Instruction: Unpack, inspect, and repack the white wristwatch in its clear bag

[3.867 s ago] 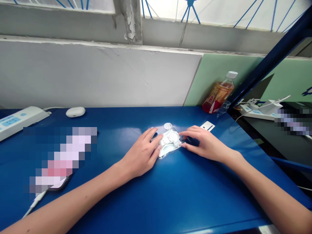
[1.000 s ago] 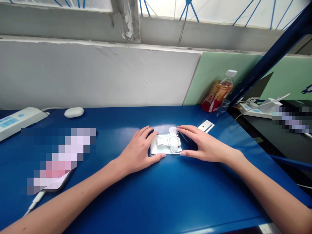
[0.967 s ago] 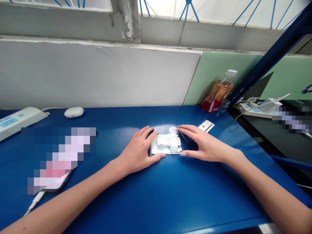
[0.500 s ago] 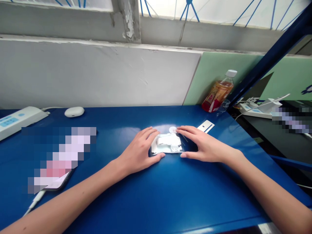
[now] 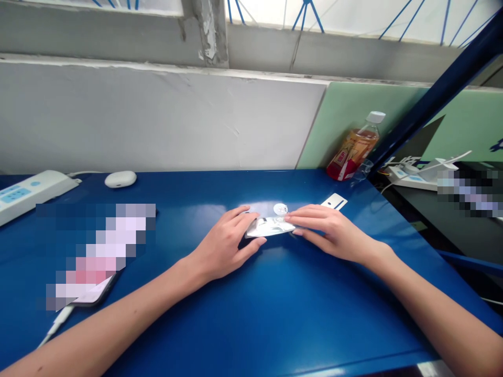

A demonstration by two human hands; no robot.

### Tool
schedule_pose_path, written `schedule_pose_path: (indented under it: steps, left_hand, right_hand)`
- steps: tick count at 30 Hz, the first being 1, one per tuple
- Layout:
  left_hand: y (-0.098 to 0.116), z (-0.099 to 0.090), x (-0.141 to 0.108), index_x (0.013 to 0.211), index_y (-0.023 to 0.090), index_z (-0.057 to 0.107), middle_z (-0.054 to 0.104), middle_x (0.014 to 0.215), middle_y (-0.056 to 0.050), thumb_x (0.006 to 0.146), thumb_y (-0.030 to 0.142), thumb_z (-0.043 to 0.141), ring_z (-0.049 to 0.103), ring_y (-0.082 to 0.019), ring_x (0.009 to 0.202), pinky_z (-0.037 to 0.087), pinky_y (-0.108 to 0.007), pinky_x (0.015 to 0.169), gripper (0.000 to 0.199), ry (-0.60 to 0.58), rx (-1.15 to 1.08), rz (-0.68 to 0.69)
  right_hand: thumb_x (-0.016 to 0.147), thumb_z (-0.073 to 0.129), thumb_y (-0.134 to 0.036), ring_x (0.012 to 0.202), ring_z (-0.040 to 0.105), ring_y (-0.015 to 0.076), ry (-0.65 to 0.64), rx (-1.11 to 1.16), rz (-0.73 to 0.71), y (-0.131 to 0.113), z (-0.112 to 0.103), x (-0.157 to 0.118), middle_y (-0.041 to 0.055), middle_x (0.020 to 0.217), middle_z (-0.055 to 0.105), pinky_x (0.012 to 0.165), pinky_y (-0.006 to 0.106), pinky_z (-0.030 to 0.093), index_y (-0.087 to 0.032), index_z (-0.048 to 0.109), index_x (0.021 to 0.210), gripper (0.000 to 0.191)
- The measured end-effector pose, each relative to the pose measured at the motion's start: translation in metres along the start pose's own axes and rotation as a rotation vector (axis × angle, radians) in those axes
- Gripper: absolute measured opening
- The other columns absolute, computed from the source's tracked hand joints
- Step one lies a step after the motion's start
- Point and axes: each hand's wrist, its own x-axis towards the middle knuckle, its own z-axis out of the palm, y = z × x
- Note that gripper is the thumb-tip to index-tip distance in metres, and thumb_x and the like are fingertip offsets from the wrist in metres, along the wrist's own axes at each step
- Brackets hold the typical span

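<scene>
**Small pack pinched from both ends**

On the blue table [image 5: 275,314], a flat white pack [image 5: 269,226] is pinched between left hand [image 5: 223,246] and right hand [image 5: 334,233] – both closed on its ends. Beside the pack, a round disc [image 5: 280,209] could be knocked away – fingers crowd it.

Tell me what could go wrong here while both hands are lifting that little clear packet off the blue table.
The clear packet is pinched only at its edges by the left hand and right hand, so it might slip or fold and spill its small white parts. The loose white disc lies just behind it, and the white card beside the right hand; either could get knocked along the table.
</scene>
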Motion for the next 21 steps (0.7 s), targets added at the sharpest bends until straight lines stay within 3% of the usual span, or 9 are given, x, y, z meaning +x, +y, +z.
schedule_pose_path:
  steps: [5, 7, 10, 14, 18, 21]
  left_hand:
    - [0.002, -0.001, 0.000, 0.133, 0.014, 0.049, 0.060, 0.133, -0.015, 0.099, 0.038, 0.049, 0.048, -0.030, 0.133, 0.042, -0.049, 0.110, 0.041, 0.049, -0.008, 0.003]
    - [0.003, -0.001, 0.000, 0.137, 0.015, 0.045, 0.057, 0.137, -0.016, 0.098, 0.037, 0.050, 0.049, -0.029, 0.132, 0.042, -0.048, 0.110, 0.045, 0.059, -0.007, -0.002]
    - [0.004, 0.000, 0.000, 0.146, 0.017, 0.033, 0.049, 0.144, -0.017, 0.095, 0.037, 0.055, 0.047, -0.030, 0.134, 0.042, -0.048, 0.110, 0.059, 0.084, 0.003, -0.017]
    - [0.003, 0.002, -0.001, 0.152, 0.020, 0.019, 0.038, 0.152, -0.016, 0.092, 0.036, 0.060, 0.039, -0.031, 0.141, 0.038, -0.049, 0.114, 0.074, 0.130, 0.024, -0.014]
    - [0.002, 0.002, -0.001, 0.151, 0.023, 0.022, 0.036, 0.153, -0.015, 0.089, 0.037, 0.064, 0.037, -0.032, 0.141, 0.037, -0.049, 0.115, 0.077, 0.086, 0.031, -0.016]
    - [0.002, 0.002, 0.000, 0.149, 0.019, 0.029, 0.039, 0.151, -0.017, 0.088, 0.042, 0.065, 0.038, -0.034, 0.140, 0.038, -0.050, 0.114, 0.074, 0.037, 0.048, -0.059]
  right_hand:
    - [0.096, 0.056, -0.027, 0.091, 0.074, 0.0228, 0.240, 0.077, 0.116, 0.002, 0.003, -0.003, 0.0068, 0.103, 0.078, 0.080, 0.035, 0.059, -0.022, 0.072, 0.110, 0.022]
    - [0.095, 0.057, -0.027, 0.087, 0.075, 0.0223, 0.279, 0.103, 0.183, 0.002, 0.005, -0.004, 0.0065, 0.100, 0.078, 0.076, 0.033, 0.059, -0.021, 0.071, 0.107, 0.020]
    - [0.096, 0.055, -0.028, 0.084, 0.075, 0.0218, 0.238, 0.113, 0.242, 0.004, 0.007, -0.003, 0.0067, 0.100, 0.078, 0.073, 0.032, 0.059, -0.019, 0.069, 0.111, 0.023]
    - [0.099, 0.051, -0.029, 0.094, 0.074, 0.0226, 0.188, 0.082, 0.217, 0.005, 0.009, -0.002, 0.0071, 0.110, 0.076, 0.080, 0.033, 0.058, -0.020, 0.067, 0.114, 0.025]
    - [0.100, 0.048, -0.032, 0.101, 0.072, 0.0244, 0.149, 0.031, 0.210, 0.005, 0.010, -0.002, 0.0072, 0.114, 0.075, 0.086, 0.037, 0.057, -0.021, 0.066, 0.117, 0.027]
    - [0.101, 0.045, -0.032, 0.108, 0.069, 0.0268, 0.071, -0.044, 0.229, 0.007, 0.011, -0.003, 0.0095, 0.121, 0.072, 0.090, 0.042, 0.056, -0.020, 0.062, 0.125, 0.032]
